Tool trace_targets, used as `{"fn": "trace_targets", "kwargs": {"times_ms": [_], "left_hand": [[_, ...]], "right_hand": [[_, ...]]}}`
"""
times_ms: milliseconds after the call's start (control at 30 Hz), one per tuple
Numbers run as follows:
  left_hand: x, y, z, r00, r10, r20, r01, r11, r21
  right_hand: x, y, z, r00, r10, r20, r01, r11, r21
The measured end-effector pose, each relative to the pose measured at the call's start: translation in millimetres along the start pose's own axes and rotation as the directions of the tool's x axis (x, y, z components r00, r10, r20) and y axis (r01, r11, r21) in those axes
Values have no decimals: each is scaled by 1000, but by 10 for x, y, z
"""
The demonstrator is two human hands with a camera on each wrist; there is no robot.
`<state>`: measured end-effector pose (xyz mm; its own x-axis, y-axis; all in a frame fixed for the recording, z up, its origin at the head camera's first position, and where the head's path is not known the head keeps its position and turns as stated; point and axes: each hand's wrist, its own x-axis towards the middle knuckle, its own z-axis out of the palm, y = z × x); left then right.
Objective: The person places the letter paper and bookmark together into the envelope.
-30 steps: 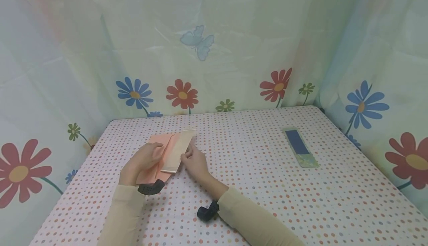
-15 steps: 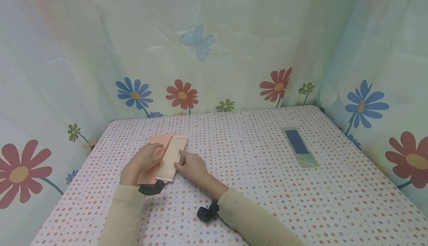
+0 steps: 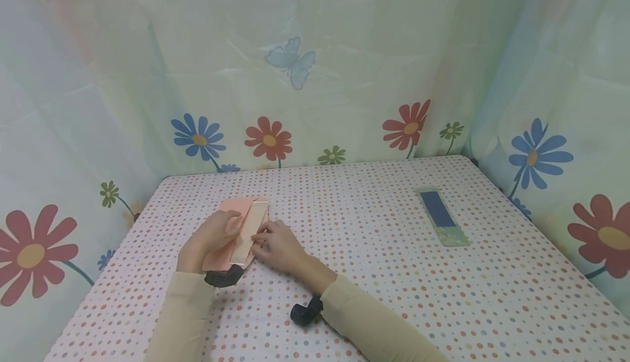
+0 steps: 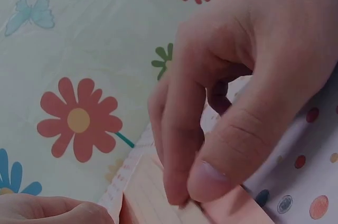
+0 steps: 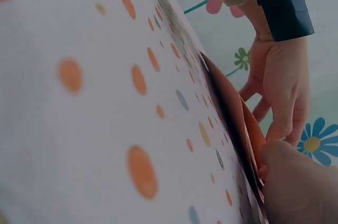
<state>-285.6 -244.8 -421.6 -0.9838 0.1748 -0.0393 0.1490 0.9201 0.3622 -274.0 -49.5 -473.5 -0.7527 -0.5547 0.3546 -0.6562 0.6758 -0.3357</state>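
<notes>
A pink paper envelope [image 3: 241, 203] lies on the dotted tablecloth, left of centre. My left hand [image 3: 211, 236] holds its left part, thumb and fingers at the lifted paper edge. A flat cream-coloured packet [image 3: 255, 213] with pale end strips lies lengthwise over the envelope, its left edge under the lifted pink paper. My right hand [image 3: 279, 247] pinches the packet's right edge between thumb and fingertips; the left wrist view shows this pinch close up on the packet [image 4: 153, 197]. In the right wrist view, the envelope [image 5: 227, 89] stands slightly gaping between both hands.
A narrow green-edged flat piece with a dark blue panel [image 3: 438, 209] lies on the right side of the table. Flowered curtains [image 3: 344, 77] surround the table [image 3: 374, 296] at the back and sides. A black camera [image 3: 306, 311] sits at the right wrist.
My right hand has brought the packet down and leftward onto the envelope, and its left part has slid further under the pink paper. My left hand has stayed in place.
</notes>
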Motion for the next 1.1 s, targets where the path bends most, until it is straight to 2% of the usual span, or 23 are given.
{"fn": "trace_targets", "kwargs": {"times_ms": [233, 367, 567, 833, 1100], "left_hand": [[-6, 4, 7, 1000, -2, 2, 2, 1000, 1], [-3, 6, 18, 1000, -23, 15, 23, 1000, 1], [-15, 24, 18, 999, -31, 20, 31, 999, 8], [-21, 66, 8, 997, -71, 38, 71, 997, 9], [-21, 72, 15, 996, -80, 45, 80, 997, -2]], "right_hand": [[-16, -18, -34, 993, -33, 114, 41, 997, -67], [-24, -12, -23, 988, -71, 138, 89, 988, -124], [-43, 4, -14, 980, -101, 173, 126, 983, -135], [-54, 32, 9, 953, -135, 272, 186, 968, -170], [-62, 35, 31, 942, -152, 298, 214, 959, -187]]}}
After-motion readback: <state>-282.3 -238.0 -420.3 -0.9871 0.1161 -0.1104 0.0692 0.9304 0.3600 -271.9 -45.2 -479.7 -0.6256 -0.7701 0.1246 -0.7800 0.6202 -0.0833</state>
